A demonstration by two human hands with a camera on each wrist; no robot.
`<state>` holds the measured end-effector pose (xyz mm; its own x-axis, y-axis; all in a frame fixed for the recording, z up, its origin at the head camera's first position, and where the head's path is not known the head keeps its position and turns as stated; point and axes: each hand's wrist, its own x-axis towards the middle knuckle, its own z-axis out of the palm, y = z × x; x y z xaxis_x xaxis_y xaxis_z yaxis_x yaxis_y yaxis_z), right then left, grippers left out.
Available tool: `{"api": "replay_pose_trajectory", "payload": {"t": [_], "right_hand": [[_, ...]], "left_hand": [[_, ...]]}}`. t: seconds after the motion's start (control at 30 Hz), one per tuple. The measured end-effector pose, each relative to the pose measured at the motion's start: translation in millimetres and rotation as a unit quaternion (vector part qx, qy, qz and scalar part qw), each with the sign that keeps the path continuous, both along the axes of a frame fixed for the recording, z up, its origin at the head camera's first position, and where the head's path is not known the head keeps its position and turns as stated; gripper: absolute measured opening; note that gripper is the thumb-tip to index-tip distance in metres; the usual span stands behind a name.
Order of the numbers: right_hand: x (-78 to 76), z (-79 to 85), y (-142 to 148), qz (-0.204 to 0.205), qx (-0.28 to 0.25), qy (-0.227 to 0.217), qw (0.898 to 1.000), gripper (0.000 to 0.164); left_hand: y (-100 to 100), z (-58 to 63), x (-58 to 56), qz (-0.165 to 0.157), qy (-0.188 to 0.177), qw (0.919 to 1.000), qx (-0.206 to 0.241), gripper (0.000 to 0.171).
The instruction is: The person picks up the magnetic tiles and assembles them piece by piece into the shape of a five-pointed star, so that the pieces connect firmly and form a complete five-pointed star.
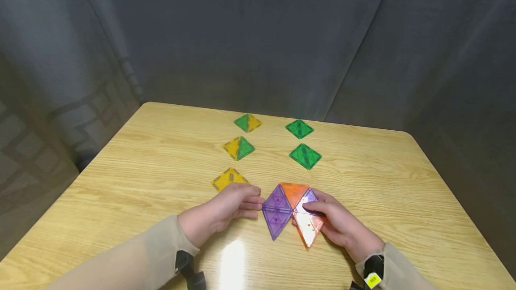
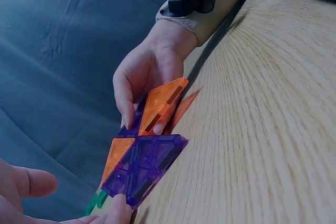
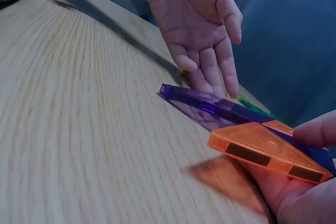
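Observation:
Several translucent magnetic tiles, purple and orange triangles, are joined edge to edge in a fan. Two purple triangles (image 1: 277,218) form its left side, an orange triangle (image 1: 294,193) its top, and a glare-covered orange triangle (image 1: 309,232) its lower right. My right hand (image 1: 340,220) pinches the fan's right side, thumb on top of a purple triangle and fingers underneath. In the left wrist view the fan tilts slightly off the wood. Fingers straight, my left hand (image 1: 231,207) is at the fan's left corner; a fingertip (image 2: 119,208) appears to touch the purple tile's edge there.
Beyond the hands lie paired tiles: two green diamonds (image 1: 305,156) at right, two yellow-and-green diamonds (image 1: 239,148) at left. A yellow pair (image 1: 230,178) is partly hidden behind my left hand. Grey curtains (image 1: 242,35) surround the wooden table (image 1: 161,155).

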<state>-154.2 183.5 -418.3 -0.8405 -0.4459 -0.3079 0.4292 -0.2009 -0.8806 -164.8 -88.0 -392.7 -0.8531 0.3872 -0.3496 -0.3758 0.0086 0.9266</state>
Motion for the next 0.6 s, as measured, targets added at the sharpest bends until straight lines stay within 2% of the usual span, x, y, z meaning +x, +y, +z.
{"api": "replay_pose_trajectory", "payload": {"t": [0.17, 0.4, 0.6], "right_hand": [[-1.0, 1.8, -2.4, -0.015, 0.0, 0.0, 1.0, 0.063], [-0.1, 4.3, -1.0, -0.009, -0.008, 0.01, 1.0, 0.063], [0.4, 8.3, -0.6, -0.012, -0.02, -0.006, 1.0, 0.064]], "left_hand": [[1.9, -0.4, 1.0, -0.003, 0.01, 0.9999, -0.011, 0.042], [6.5, -2.3, 0.9, 0.01, 0.004, 0.9999, -0.008, 0.038], [9.7, -6.6, 1.8, 0.026, 0.041, 0.9985, -0.027, 0.035]]}}
